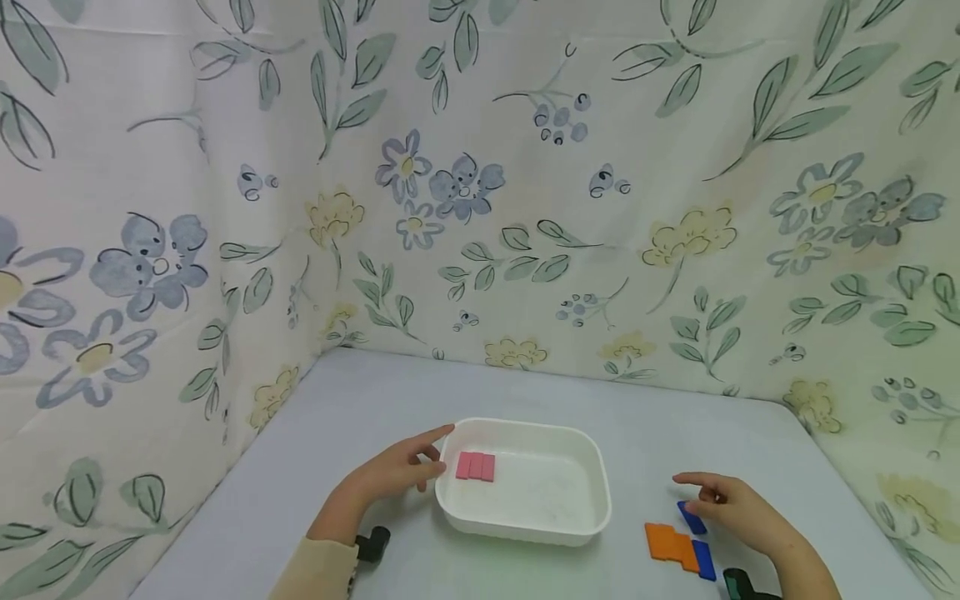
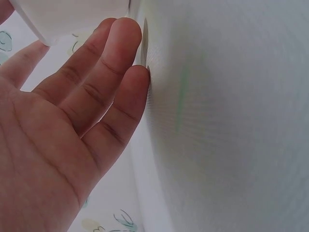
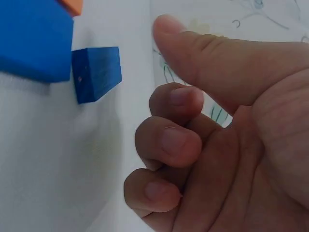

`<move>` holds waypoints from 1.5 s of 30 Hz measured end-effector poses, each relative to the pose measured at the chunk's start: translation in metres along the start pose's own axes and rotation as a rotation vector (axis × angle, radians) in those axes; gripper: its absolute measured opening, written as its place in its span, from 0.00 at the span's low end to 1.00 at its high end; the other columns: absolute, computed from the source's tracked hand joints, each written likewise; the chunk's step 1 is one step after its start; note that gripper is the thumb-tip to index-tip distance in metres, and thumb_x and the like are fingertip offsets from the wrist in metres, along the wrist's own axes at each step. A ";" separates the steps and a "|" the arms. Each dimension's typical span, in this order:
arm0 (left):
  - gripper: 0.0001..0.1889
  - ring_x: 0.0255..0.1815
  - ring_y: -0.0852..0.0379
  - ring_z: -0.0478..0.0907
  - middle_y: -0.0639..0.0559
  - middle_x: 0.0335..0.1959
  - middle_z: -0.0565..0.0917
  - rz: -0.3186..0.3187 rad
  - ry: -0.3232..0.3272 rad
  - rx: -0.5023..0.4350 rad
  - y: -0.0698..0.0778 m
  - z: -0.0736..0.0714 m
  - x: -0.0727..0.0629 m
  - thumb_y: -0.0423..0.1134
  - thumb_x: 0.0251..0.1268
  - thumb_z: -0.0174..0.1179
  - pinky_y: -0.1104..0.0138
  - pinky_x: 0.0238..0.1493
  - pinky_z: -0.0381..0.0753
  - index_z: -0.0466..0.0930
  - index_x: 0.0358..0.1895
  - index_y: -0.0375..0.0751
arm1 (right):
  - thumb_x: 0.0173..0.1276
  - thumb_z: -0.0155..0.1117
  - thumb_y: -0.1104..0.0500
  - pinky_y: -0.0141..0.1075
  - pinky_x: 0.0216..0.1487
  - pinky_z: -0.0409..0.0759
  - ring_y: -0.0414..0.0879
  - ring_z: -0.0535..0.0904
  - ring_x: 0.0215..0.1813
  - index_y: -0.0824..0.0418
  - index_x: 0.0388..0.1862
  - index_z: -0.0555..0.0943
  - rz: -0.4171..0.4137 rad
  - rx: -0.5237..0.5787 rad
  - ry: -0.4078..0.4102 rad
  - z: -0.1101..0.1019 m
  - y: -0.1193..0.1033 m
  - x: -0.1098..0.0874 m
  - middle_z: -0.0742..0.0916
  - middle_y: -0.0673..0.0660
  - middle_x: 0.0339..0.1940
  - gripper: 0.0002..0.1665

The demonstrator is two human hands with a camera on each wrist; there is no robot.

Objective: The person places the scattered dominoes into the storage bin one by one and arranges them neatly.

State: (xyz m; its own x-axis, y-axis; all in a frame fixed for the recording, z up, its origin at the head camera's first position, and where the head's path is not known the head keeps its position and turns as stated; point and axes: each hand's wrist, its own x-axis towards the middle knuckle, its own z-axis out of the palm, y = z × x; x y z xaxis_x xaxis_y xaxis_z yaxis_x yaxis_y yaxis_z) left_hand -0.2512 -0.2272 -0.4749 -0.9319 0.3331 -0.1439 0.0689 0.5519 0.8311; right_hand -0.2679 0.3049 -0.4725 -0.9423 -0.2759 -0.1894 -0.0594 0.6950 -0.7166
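The right hand, fingers loosely bent and grasping nothing, is right of the white tray, near a blue piece. Also right of the tray lie orange pieces, a second blue piece just beside them. The left hand, relaxed, touches the tray's left rim without gripping. Pink pieces lie inside the tray's left end. The bench extends beyond the tray.

Over my feed, a white cloth walls in the table at the back and both sides, printed with green leaves, blue and yellow flowers and berries. I see a faint crease near its top. The table is pale, its back right corner rounded, and the light looks soft, yellower on the right
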 end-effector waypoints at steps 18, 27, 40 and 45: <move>0.33 0.34 0.50 0.80 0.47 0.54 0.75 -0.001 -0.002 -0.026 -0.001 0.000 -0.002 0.51 0.72 0.60 0.56 0.38 0.72 0.60 0.78 0.61 | 0.68 0.66 0.64 0.38 0.33 0.66 0.49 0.69 0.34 0.65 0.61 0.81 0.063 -0.019 -0.056 0.003 0.012 0.003 0.73 0.55 0.29 0.22; 0.33 0.33 0.50 0.80 0.47 0.54 0.75 -0.008 -0.001 -0.016 0.000 0.001 -0.003 0.50 0.73 0.60 0.56 0.38 0.72 0.60 0.78 0.60 | 0.64 0.67 0.67 0.35 0.30 0.66 0.49 0.70 0.31 0.68 0.62 0.78 0.077 0.071 -0.116 0.000 0.015 0.002 0.74 0.55 0.27 0.26; 0.34 0.34 0.49 0.80 0.47 0.54 0.76 -0.005 0.005 -0.020 0.000 0.001 -0.004 0.52 0.72 0.61 0.55 0.38 0.72 0.60 0.78 0.61 | 0.59 0.70 0.69 0.36 0.32 0.68 0.49 0.70 0.33 0.70 0.60 0.77 0.123 0.067 -0.073 -0.001 0.013 0.000 0.73 0.55 0.30 0.29; 0.33 0.33 0.50 0.80 0.47 0.54 0.76 0.002 0.008 -0.015 0.002 0.001 -0.004 0.51 0.72 0.60 0.56 0.38 0.72 0.60 0.78 0.61 | 0.59 0.69 0.69 0.37 0.33 0.68 0.49 0.70 0.34 0.73 0.59 0.75 0.108 0.063 -0.067 -0.002 0.013 0.000 0.73 0.55 0.30 0.28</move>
State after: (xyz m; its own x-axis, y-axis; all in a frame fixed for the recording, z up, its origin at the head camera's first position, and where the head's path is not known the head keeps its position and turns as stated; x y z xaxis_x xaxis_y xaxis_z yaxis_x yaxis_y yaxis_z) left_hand -0.2466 -0.2267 -0.4732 -0.9347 0.3278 -0.1377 0.0657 0.5398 0.8392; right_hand -0.2695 0.3158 -0.4804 -0.9178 -0.2474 -0.3106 0.0635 0.6807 -0.7298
